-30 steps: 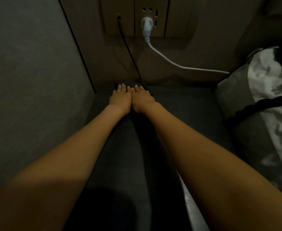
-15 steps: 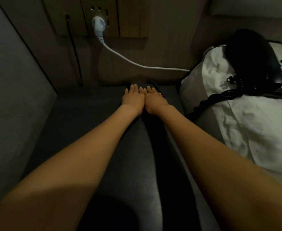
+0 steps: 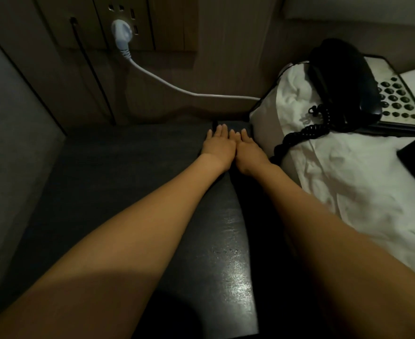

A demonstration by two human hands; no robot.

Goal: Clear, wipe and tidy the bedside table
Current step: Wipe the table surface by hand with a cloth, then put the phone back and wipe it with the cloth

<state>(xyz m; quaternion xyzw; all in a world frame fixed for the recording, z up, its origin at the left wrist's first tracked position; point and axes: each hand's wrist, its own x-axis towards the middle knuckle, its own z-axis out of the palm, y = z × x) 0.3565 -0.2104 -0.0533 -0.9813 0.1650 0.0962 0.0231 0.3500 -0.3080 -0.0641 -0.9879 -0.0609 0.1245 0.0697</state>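
Observation:
The dark bedside table (image 3: 118, 182) fills the middle of the head view. My left hand (image 3: 217, 149) and my right hand (image 3: 248, 152) lie flat side by side at its far right corner, fingers straight. Both press on a dark cloth (image 3: 233, 124), of which only a strip shows past the fingertips. A wet sheen (image 3: 235, 260) glints on the table's near right part.
A black corded telephone (image 3: 343, 81) lies on the white bed linen (image 3: 336, 172) to the right. A white plug (image 3: 122, 33) sits in the wall socket, its cable (image 3: 189, 92) running right. A black cable (image 3: 91, 69) hangs down the wall. A grey panel (image 3: 8, 123) bounds the left.
Both hands have slid together to the right along the table's back edge, still pressing the cloth. The view turned right, bringing the telephone and more of the bed into sight.

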